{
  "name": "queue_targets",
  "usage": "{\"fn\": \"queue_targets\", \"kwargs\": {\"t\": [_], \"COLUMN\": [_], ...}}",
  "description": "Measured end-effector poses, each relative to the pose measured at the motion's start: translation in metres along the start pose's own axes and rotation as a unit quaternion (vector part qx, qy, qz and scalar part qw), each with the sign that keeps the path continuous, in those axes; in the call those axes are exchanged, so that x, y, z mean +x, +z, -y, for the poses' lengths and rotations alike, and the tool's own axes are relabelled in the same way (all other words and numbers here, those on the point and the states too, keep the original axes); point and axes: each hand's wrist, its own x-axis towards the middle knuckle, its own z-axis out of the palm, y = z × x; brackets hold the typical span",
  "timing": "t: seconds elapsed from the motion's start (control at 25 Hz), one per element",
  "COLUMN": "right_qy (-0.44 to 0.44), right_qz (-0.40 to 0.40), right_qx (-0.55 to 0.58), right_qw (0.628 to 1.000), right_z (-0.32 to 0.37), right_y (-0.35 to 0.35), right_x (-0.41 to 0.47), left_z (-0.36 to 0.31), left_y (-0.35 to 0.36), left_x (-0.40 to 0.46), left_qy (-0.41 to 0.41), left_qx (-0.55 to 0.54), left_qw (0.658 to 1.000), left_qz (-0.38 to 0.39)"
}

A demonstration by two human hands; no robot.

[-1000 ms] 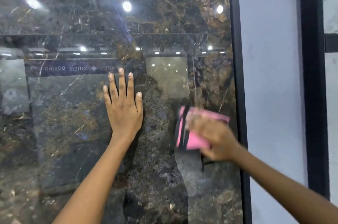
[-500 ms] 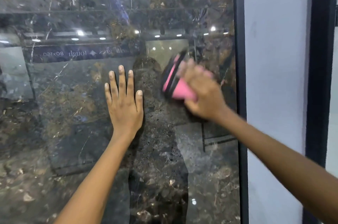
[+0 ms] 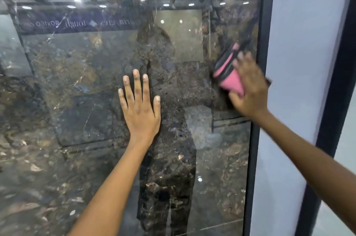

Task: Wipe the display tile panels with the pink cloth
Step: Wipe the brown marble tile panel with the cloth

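Note:
A glossy dark marble display tile panel (image 3: 77,100) fills most of the head view and mirrors ceiling lights and a standing person. My left hand (image 3: 139,106) lies flat on the panel near its middle, fingers straight and spread. My right hand (image 3: 248,89) presses the folded pink cloth (image 3: 230,79) against the panel near its right edge, thumb under the cloth and fingers over it. The cloth has dark stripes along its upper fold. Motion blur softens the right hand.
A black frame strip (image 3: 260,62) borders the panel on the right. Beyond it is a pale blue-white wall section (image 3: 298,62), then another black frame strip (image 3: 335,81) and a light panel (image 3: 346,139) at the far right.
My right hand has carried the pink cloth up and then across to the right, reaching the panel's right edge. My left hand has stayed flat on the panel.

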Motion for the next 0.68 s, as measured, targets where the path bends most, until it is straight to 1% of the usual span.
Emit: {"fn": "queue_targets", "kwargs": {"t": [0.04,0.08,0.12,0.16,0.2,0.24,0.28,0.32,0.36,0.4,0.44,0.48,0.52,0.56,0.6,0.68], "right_qy": [-0.046,-0.111,-0.193,-0.272,-0.326,-0.335,-0.296,-0.216,-0.127,-0.051,0.0,0.017,-0.017,-0.087,-0.173,-0.339], "right_qz": [0.045,0.104,0.175,0.246,0.278,0.269,0.221,0.16,0.088,0.038,0.014,0.005,0.017,0.063,0.137,0.293], "right_qx": [0.007,0.006,0.0,-0.001,0.006,0.013,0.012,0.005,-0.009,-0.013,0.011,0.038,0.066,0.093,0.103,0.068], "right_qw": [0.998,0.988,0.965,0.93,0.904,0.903,0.929,0.963,0.988,0.998,1.0,0.999,0.998,0.99,0.97,0.891], "right_z": [0.014,0.027,0.039,0.047,0.046,0.041,0.036,0.031,0.025,0.022,0.029,0.044,0.065,0.086,0.103,0.117], "right_y": [0.006,0.009,0.007,0.001,-0.004,-0.007,-0.008,-0.009,-0.008,-0.006,0.0,0.009,0.019,0.029,0.038,0.038], "right_x": [-0.047,-0.097,-0.142,-0.175,-0.188,-0.179,-0.153,-0.115,-0.07,-0.029,-0.001,0.007,-0.005,-0.037,-0.083,-0.179], "left_z": [0.0,0.001,0.002,0.002,0.001,0.0,-0.001,-0.002,-0.002,-0.003,-0.003,-0.003,-0.002,-0.001,0.001,0.007], "left_y": [0.001,0.001,0.001,0.001,0.001,0.001,0.002,0.003,0.003,0.003,0.003,0.003,0.002,0.002,0.001,-0.001], "left_x": [-0.001,-0.002,-0.001,-0.001,-0.002,-0.004,-0.005,-0.005,-0.005,-0.004,-0.005,-0.005,-0.005,-0.005,-0.007,-0.026], "left_qy": [0.002,0.005,0.007,0.005,0.003,0.002,0.001,-0.001,-0.005,-0.008,-0.009,-0.007,-0.002,0.006,0.015,0.034], "left_qx": [0.0,0.003,0.006,0.006,0.004,0.004,0.007,0.011,0.014,0.013,0.01,0.005,0.0,-0.004,-0.012,-0.03], "left_qw": [1.0,1.0,1.0,1.0,1.0,1.0,1.0,1.0,1.0,1.0,1.0,1.0,1.0,1.0,1.0,0.998], "left_qz": [0.001,0.001,0.0,0.001,0.001,0.0,-0.003,-0.005,-0.004,-0.004,-0.002,0.002,0.007,0.011,0.018,0.036]}}
